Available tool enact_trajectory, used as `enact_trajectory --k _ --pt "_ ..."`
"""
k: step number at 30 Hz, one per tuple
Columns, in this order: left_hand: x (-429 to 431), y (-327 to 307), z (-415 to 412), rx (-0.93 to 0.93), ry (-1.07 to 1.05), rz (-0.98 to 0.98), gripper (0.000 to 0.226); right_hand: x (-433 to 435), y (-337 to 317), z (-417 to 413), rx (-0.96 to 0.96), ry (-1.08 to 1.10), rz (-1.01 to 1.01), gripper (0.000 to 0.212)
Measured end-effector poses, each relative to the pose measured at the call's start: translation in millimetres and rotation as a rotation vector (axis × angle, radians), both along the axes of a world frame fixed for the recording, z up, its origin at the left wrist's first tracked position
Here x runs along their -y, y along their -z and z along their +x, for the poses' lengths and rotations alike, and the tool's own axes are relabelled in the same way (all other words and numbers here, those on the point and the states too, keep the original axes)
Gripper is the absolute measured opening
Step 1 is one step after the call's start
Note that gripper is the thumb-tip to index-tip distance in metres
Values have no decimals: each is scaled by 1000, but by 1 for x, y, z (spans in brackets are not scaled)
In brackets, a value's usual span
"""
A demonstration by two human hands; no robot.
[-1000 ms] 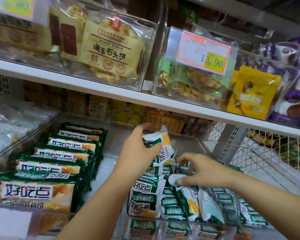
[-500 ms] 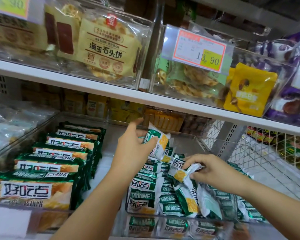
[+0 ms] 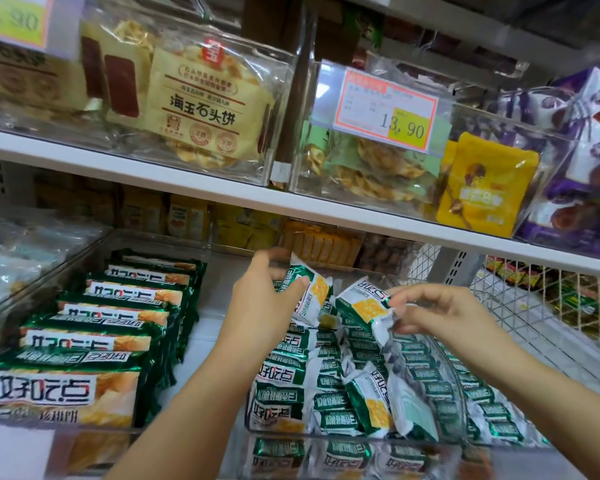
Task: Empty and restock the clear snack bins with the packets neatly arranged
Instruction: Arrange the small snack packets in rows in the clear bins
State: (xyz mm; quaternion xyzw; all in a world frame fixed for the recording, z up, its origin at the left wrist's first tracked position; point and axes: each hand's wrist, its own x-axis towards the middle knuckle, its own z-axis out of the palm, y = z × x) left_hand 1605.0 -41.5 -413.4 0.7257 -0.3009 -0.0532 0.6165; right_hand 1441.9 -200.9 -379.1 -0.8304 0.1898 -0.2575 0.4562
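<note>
Left hand (image 3: 260, 303) gripping upright packet (image 3: 310, 294) above clear bin (image 3: 361, 445), right hand (image 3: 440, 311) pinching second packet's (image 3: 362, 306) sealed edge, bare shelf strip (image 3: 205, 327) left of bin.

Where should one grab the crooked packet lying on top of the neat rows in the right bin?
Probably pinch the crooked packet across its upper end, coming from above: it lies tilted atop the rows, so that end looks free of its neighbours.
</note>
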Motion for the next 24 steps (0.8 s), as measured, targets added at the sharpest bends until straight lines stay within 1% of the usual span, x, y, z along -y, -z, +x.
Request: enact_trajectory --k 2,3,5,7,9,11,16,20,22,24 --pt "0 -1 1 -2 -6 6 47 -5 -4 1 6 -12 -36 10" --pt "0 -1 1 0 -10 7 43 -8 -5 2 0 -11 -75 12" --pt "1 0 0 5 -11 -5 32 -12 -3 3 -26 8 -129 24" --pt "1 1 0 21 -9 -3 22 -17 0 5 -62 10 -145 28" --pt "0 2 -1 33 3 14 16 -19 2 7 -87 -27 -137 29" --pt "0 3 0 45 26 40 12 -23 0 9 -113 -91 -154 26" --pt "1 3 0 23 99 57 11 -27 -6 9 -174 -240 -341 22" --pt "-1 -1 0 14 182 15 3 -28 -7 10 -138 -294 -478 27" --pt "-3 -4 0 -6 248 -6 7 -29 -8 10 -125 -294 -482 31" --pt "-6 -7 0 -64 367 -31 29 -30 -8 10 -108 -287 -456 33"
